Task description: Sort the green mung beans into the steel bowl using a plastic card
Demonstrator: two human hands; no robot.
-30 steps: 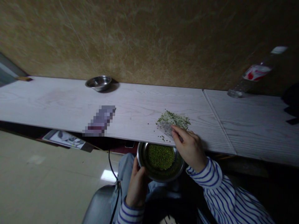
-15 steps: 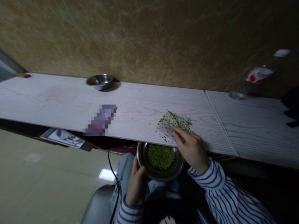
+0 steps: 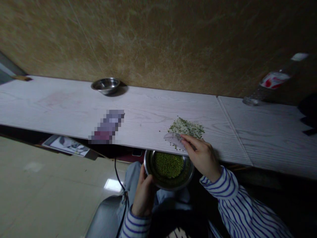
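Note:
My left hand grips the left rim of a steel bowl, tilted just below the table's front edge. Green mung beans cover the bowl's bottom. Above the tabletop, my right hand is closed, pinching a clear plastic piece between thumb and fingers; its exact kind is hard to make out. This piece lies at the near left side of a spread pile of white grains mixed with green beans. A few loose beans are scattered in front of the pile, close to the edge.
An empty steel bowl stands by the wall. A blurred-out flat object lies left of the pile. A plastic bottle stands at the right. Below the table are an open drawer and a black cable.
The clear plastic piece has shifted slightly left with my right hand over the near side of the pile. My left hand and the bowl have stayed almost in place.

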